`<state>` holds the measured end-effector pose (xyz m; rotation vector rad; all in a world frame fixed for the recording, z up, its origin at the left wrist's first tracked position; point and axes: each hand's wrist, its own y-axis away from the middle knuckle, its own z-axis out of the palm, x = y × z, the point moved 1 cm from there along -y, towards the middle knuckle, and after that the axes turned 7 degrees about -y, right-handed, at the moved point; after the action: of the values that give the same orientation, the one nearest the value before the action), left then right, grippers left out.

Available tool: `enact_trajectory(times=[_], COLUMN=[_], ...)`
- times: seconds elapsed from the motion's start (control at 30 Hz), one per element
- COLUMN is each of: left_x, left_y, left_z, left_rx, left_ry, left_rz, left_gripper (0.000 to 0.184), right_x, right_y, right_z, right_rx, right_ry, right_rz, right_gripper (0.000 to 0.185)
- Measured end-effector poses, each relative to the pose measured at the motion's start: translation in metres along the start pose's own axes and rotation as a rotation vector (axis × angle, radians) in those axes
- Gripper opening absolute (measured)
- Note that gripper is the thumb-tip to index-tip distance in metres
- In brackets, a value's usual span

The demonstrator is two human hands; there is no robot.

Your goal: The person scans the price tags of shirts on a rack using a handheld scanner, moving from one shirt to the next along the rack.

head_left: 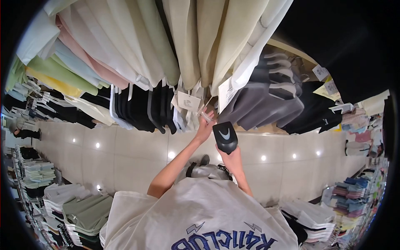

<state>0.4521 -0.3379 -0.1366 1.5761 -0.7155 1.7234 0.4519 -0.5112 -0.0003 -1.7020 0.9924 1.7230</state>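
Note:
My right hand (231, 157) grips a black handheld barcode scanner (225, 137) with a pale curved mark on its top. Just to its left, my left hand (204, 126) reaches up to the lower hems of the hanging clothes. Its fingers are closed round a narrow pale tag (206, 115), seen almost edge-on. A larger white clothing tag (189, 101) with small print hangs just above these fingers. Another white tag (226, 95) dangles to the right, above the scanner. Cream and beige garments (208, 50) hang over both hands.
Below hang black garments (139, 106) and grey shirts (262, 104) on hangers. Behind me, folded green clothes (87, 210) and white clothes (308, 212) lie in stacks. The tiled floor (125, 150) runs between the displays. A person (27, 133) is at the far left.

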Motion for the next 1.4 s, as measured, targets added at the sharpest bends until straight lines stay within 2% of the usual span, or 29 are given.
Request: enact_trajectory(times=[0.1, 0.13, 0.2, 0.4, 0.5, 0.6, 0.83, 1.4], left_x=[0.025, 0.04, 0.062, 0.093, 0.118, 0.123, 0.135, 0.138], left_y=[0.018, 0.026, 0.039, 0.054, 0.059, 0.061, 0.065, 0.067], left_z=[-0.015, -0.017, -0.022, -0.027, -0.027, -0.031, -0.03, -0.03], left_rx=[-0.143, -0.139, -0.162, -0.14, -0.127, -0.173, -0.132, -0.161], left_ry=[0.182, 0.181, 0.48, 0.582, 0.677, 0.709, 0.563, 0.546], left_rz=[-0.174, -0.181, -0.327, -0.301, -0.282, -0.252, -0.216, -0.213], left_gripper=[0.061, 0.061, 0.061, 0.072, 0.077, 0.077, 0.076, 0.078], right_x=[0.005, 0.007, 0.006, 0.003, -0.001, -0.001, -0.017, -0.022], right_y=[0.0, 0.0, 0.002, 0.009, 0.015, 0.024, 0.03, 0.033], right_z=[-0.008, -0.01, -0.015, -0.014, -0.008, -0.004, 0.004, 0.009], right_rx=[0.006, 0.005, -0.013, -0.117, -0.27, -0.334, -0.318, -0.318], right_ry=[0.008, 0.009, 0.018, 0.049, 0.063, 0.067, 0.109, 0.171], right_rz=[0.013, 0.022, 0.043, 0.068, 0.143, 0.124, 0.143, 0.133], right_gripper=[0.022, 0.023, 0.023, 0.026, 0.028, 0.03, 0.032, 0.033])
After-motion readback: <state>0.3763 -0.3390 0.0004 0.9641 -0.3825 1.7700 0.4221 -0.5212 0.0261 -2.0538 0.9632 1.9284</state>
